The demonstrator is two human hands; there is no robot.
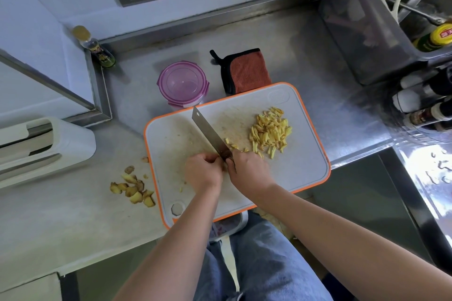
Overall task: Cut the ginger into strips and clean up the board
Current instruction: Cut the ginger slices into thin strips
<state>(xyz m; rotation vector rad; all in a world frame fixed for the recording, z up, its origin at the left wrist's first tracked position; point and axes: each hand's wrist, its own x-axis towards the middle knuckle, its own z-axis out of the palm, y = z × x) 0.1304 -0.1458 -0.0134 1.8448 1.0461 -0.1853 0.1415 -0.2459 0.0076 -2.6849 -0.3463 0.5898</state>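
Note:
A grey cutting board (303,166) with an orange rim lies on the steel counter. A heap of yellow ginger strips (270,132) sits on its right half. My right hand (249,170) grips the handle of a cleaver (208,132), whose blade points away to the upper left, edge down on the board. My left hand (204,172) is curled just left of the blade's heel, fingers pinched on the board; whatever it pins is hidden under the fingers. A few loose strips (232,146) lie by the blade.
Ginger peelings (133,189) lie on the counter left of the board. A purple-lidded container (182,84) and an orange cloth (245,71) sit behind it. A knife holder (44,149) is at left, bottles (423,110) and a grey bin (362,29) at right.

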